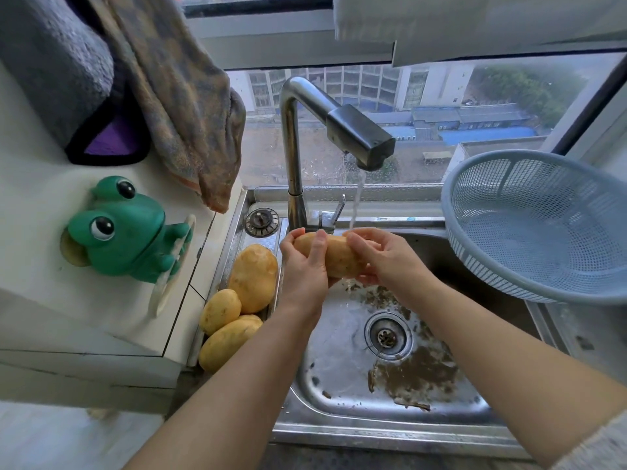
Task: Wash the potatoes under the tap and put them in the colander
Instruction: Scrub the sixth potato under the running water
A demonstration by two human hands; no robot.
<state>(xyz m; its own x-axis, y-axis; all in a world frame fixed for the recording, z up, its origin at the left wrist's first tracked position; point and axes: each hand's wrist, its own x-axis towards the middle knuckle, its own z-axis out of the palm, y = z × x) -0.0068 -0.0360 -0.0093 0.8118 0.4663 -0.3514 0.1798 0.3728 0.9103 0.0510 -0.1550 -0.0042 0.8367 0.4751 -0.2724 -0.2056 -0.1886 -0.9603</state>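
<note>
I hold one yellow potato [337, 257] over the steel sink [339, 432], just under the running tap [359, 139]. My left hand [302, 266] grips its left end with the thumb across the top. My right hand [383, 256] grips its right end, fingers curled over it. A thin stream of water falls onto the potato beside my right fingers. Three more potatoes [252, 278] lie in a row on the sink's left ledge. The pale blue colander [543, 225] sits tilted on the sink's right rim, with nothing in it.
Brown dirt lies around the drain [388, 335] on the sink floor. A green frog holder [127, 228] hangs on the white wall at left, with towels [179, 100] above it. A window runs behind the tap.
</note>
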